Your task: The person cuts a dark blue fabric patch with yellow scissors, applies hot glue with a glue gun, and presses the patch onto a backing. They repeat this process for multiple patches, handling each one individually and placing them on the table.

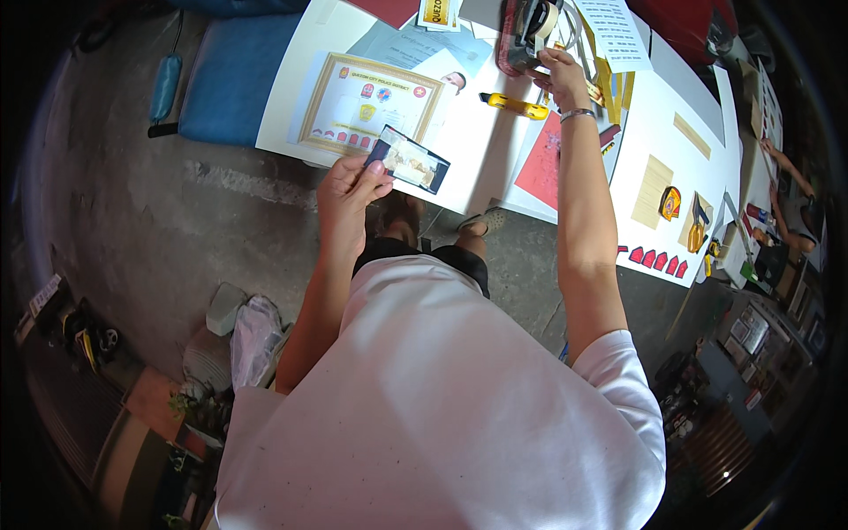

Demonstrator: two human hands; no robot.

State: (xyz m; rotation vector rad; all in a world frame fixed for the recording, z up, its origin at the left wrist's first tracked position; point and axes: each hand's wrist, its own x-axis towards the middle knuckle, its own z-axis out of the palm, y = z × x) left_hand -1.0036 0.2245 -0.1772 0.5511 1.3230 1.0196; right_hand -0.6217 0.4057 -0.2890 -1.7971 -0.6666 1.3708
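My left hand pinches a small photo print with a dark border between thumb and fingers, above the table's near edge. Up and to the right, my right hand reaches to a dark red and black tape dispenser holding a tape roll. Its fingers are closed at the dispenser's near end; whatever is between them is too small to make out. Just below lies a yellow utility knife. Beyond the photo, a gold-bordered certificate rests flat on the white table.
Red paper lies beside my right forearm. Printed sheets cover the far side. A tape roll with an orange label stands at the right. A blue seat adjoins the table's left. Another person's arm shows far right.
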